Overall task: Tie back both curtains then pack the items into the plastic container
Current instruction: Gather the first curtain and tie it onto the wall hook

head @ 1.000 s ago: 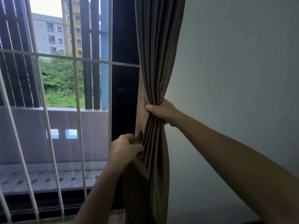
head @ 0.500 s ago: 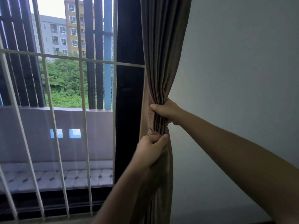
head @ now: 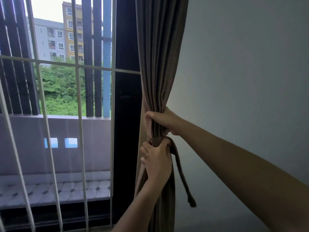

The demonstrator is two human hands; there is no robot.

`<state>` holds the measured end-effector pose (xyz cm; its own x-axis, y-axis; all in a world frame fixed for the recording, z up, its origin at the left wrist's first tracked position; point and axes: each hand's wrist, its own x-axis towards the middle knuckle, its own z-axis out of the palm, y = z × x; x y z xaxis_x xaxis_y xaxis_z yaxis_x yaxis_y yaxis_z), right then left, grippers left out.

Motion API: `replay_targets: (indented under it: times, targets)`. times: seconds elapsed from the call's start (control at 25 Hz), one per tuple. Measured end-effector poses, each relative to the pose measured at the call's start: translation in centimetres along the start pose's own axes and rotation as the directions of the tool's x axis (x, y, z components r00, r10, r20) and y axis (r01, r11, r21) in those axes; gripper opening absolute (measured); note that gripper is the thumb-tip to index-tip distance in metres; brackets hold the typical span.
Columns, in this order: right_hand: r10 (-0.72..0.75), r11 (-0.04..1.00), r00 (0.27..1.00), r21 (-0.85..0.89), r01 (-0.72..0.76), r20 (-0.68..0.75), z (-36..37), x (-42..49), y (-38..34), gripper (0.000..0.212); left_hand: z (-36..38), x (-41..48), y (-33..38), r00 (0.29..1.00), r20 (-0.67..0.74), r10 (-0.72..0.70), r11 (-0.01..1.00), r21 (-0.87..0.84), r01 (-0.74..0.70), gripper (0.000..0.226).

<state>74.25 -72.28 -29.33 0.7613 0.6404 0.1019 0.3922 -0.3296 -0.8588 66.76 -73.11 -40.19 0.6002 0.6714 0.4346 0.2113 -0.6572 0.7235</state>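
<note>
One brown curtain (head: 158, 64) hangs gathered at the window's right edge, with the white grille (head: 78, 97) to its left and bare wall (head: 242, 81) open to its right. Two hands hold it: right hand (head: 164, 121) fingers clamped round the bundle, left hand (head: 156, 162) fingers clamped just below. One strap (head: 181, 173) hangs loose from above the left hand.

This is looking like a room in a flat: a brown curtain (head: 157, 64) is hanging beside a barred window (head: 78, 114), which is facing a tiled balcony (head: 58, 190) and apartment blocks (head: 55, 39).
</note>
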Motion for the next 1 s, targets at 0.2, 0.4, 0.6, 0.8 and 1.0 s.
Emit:
replay_targets:
  times: [0.2,0.4,0.6,0.8,1.0]
  targets:
    - [-0.005,0.995,0.995,0.102,-0.006,0.099,-1.3,-0.1,0.1,0.070,1.1,0.4,0.6,0.936,-0.202,-0.287,0.882,-0.437,0.176,0.042]
    - [-0.002,0.999,1.000,0.048,0.002,-0.017,-0.6,0.0,1.3,0.084,1.7,2.8,0.4,0.938,-0.122,-0.325,0.901,-0.343,0.267,0.071]
    - [-0.054,0.996,0.984,0.084,0.040,0.168,-1.9,-1.2,1.2,0.062,2.3,2.8,0.9,0.903,-0.239,-0.356,0.893,-0.372,0.253,0.035]
    - [-0.065,0.953,0.958,-0.268,0.143,0.281,-5.8,-2.1,5.1,0.086,2.1,3.2,0.0,0.917,-0.230,-0.327,0.905,-0.357,0.233,0.029]
    - [-0.111,0.618,0.983,-0.764,0.186,0.149,-5.9,-0.9,9.3,0.033,2.2,2.5,-0.1,0.939,-0.205,-0.275,0.915,-0.356,0.190,0.034]
